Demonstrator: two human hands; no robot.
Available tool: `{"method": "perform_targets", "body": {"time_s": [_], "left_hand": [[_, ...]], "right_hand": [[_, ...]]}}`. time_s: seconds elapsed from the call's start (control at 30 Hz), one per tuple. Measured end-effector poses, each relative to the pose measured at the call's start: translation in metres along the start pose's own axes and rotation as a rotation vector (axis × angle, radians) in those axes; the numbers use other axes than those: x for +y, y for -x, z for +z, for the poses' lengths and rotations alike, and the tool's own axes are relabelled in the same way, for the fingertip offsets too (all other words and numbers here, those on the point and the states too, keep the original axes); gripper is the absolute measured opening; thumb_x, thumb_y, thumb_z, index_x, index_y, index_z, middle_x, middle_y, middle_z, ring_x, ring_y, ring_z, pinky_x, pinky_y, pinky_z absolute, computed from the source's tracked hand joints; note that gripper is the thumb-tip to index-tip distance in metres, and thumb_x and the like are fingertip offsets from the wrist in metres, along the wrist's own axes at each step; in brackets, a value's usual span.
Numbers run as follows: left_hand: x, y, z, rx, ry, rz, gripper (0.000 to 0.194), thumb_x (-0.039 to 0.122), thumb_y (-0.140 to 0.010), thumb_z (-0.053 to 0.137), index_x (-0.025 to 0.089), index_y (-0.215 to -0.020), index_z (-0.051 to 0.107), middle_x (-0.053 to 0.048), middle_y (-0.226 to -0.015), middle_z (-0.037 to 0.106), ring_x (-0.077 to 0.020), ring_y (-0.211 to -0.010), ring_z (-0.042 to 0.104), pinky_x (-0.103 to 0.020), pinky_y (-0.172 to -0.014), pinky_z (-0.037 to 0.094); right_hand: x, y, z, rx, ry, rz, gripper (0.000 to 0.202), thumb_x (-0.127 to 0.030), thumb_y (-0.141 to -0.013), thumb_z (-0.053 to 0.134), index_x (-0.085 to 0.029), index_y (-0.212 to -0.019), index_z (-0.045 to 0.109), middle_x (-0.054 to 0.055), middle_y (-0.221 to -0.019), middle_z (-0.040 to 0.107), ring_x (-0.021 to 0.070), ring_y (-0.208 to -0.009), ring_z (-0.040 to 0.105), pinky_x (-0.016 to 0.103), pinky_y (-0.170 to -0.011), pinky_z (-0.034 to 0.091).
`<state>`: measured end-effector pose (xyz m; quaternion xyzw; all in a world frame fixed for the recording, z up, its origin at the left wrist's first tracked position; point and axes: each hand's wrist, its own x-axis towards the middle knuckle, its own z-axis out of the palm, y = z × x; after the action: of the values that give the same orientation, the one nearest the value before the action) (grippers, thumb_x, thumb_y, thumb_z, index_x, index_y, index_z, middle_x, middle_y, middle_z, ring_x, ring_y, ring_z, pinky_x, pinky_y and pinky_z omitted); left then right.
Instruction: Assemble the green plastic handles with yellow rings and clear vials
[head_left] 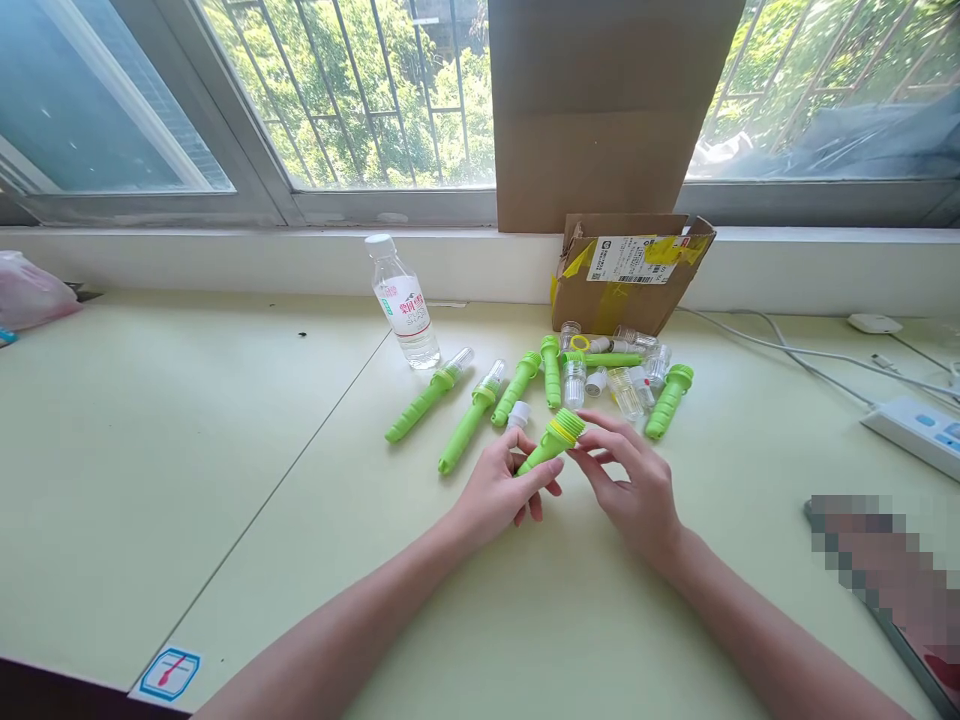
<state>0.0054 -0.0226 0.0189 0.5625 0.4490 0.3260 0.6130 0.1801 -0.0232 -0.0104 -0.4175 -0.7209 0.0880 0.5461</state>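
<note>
My left hand (510, 478) is wrapped around a green plastic flashlight body (544, 452), its wide threaded end tilted up to the right. A yellow ring (564, 430) sits around that threaded end. The fingertips of my right hand (626, 475) pinch at the threaded end's right side, by the ring. Just behind my left hand stands a small white part (518, 415). Beyond lie two green pieces with clear tips, one farther left (424, 405) and one nearer (469, 430). More green bodies (517, 388) and clear ribbed cups (574, 380) spread out toward the right.
A cardboard box (630, 285) stands at the back by the windowsill, with a clear bottle (405, 305) left of it. On the right are white cables (795, 350), a power strip (915, 430) and a phone (885, 600). A pink bag (34, 290) lies far left.
</note>
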Motion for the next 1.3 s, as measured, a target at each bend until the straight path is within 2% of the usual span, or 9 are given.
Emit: {"method": "perform_targets", "body": {"time_s": [0.13,0.3,0.5,0.77,0.87,1.0,1.1,1.2,1.3], "left_hand": [[-0.0003,-0.0002,0.0001,0.012,-0.022,0.025,0.034,0.051,-0.084,0.057,0.02,-0.082,0.042,-0.005,-0.079,0.068,-0.0124,-0.051,0.059,-0.018,-0.038,0.037],[-0.0014,-0.0008,-0.0002,-0.005,-0.023,0.054,0.034,0.051,-0.087,0.052,0.017,-0.087,0.049,-0.006,-0.083,0.067,-0.012,-0.055,0.06,-0.02,-0.043,0.041],[-0.0028,-0.0012,-0.0005,-0.05,-0.037,0.082,0.036,0.051,-0.091,0.044,0.017,-0.088,0.054,0.0,-0.075,0.061,-0.0065,-0.044,0.048,-0.019,-0.039,0.035],[-0.0001,0.0011,0.0009,-0.019,-0.021,-0.024,0.037,0.051,-0.078,0.064,0.022,-0.088,0.044,0.005,-0.063,0.06,-0.0043,-0.034,0.038,-0.017,-0.035,0.029],[-0.0006,0.0003,0.0011,-0.018,0.001,-0.019,0.037,0.05,-0.079,0.064,0.021,-0.086,0.042,0.002,-0.066,0.064,-0.0058,-0.035,0.043,-0.018,-0.036,0.032],[-0.0021,-0.002,0.0004,-0.01,-0.025,0.017,0.034,0.05,-0.082,0.06,0.018,-0.086,0.051,-0.004,-0.076,0.067,-0.0105,-0.046,0.056,-0.019,-0.039,0.039],[-0.0029,-0.0033,-0.0001,-0.031,-0.04,0.062,0.034,0.05,-0.085,0.056,0.016,-0.091,0.057,-0.006,-0.083,0.066,-0.0115,-0.054,0.06,-0.019,-0.043,0.042],[-0.0033,-0.0037,-0.0004,-0.066,-0.04,0.095,0.036,0.05,-0.089,0.049,0.016,-0.093,0.058,-0.003,-0.08,0.063,-0.0085,-0.051,0.054,-0.019,-0.043,0.04],[-0.003,-0.0027,-0.0002,-0.076,-0.028,0.07,0.036,0.051,-0.09,0.046,0.017,-0.09,0.056,0.0,-0.072,0.058,-0.0052,-0.042,0.044,-0.018,-0.038,0.033]], "right_hand": [[-0.0017,-0.001,0.0004,-0.038,-0.042,0.013,0.016,-0.012,-0.084,0.06,-0.022,-0.096,0.06,0.008,-0.114,0.062,0.0121,-0.068,0.067,0.029,-0.058,0.063],[-0.0013,-0.0008,0.0015,-0.071,-0.061,0.031,0.021,-0.011,-0.082,0.062,-0.021,-0.099,0.056,0.01,-0.118,0.06,0.011,-0.068,0.066,0.027,-0.056,0.062],[0.0007,0.0018,0.0016,-0.035,-0.022,-0.013,0.019,-0.006,-0.083,0.058,-0.02,-0.096,0.057,0.009,-0.11,0.064,0.014,-0.076,0.068,0.028,-0.06,0.061],[0.0013,0.0026,0.0034,0.015,0.024,-0.078,0.019,-0.004,-0.082,0.06,-0.02,-0.093,0.058,0.01,-0.111,0.065,0.016,-0.083,0.068,0.028,-0.063,0.061],[0.0018,0.0023,0.0034,0.011,0.026,-0.069,0.02,-0.004,-0.082,0.06,-0.02,-0.094,0.059,0.009,-0.111,0.066,0.0153,-0.083,0.068,0.028,-0.063,0.061],[0.0025,0.0028,0.0024,0.012,0.017,-0.058,0.02,-0.004,-0.082,0.061,-0.02,-0.095,0.059,0.009,-0.111,0.065,0.0151,-0.082,0.068,0.028,-0.063,0.061],[0.0022,0.0032,0.0013,0.023,0.022,-0.061,0.021,-0.004,-0.081,0.061,-0.02,-0.094,0.059,0.009,-0.112,0.065,0.0153,-0.082,0.068,0.028,-0.062,0.061],[0.0016,0.0029,0.0005,0.028,0.038,-0.06,0.02,-0.004,-0.081,0.061,-0.02,-0.094,0.059,0.009,-0.112,0.065,0.0158,-0.083,0.068,0.028,-0.063,0.061],[0.0016,0.0018,0.0004,0.027,0.035,-0.061,0.02,-0.004,-0.081,0.061,-0.019,-0.094,0.06,0.01,-0.111,0.066,0.0169,-0.087,0.067,0.027,-0.062,0.06]]}}
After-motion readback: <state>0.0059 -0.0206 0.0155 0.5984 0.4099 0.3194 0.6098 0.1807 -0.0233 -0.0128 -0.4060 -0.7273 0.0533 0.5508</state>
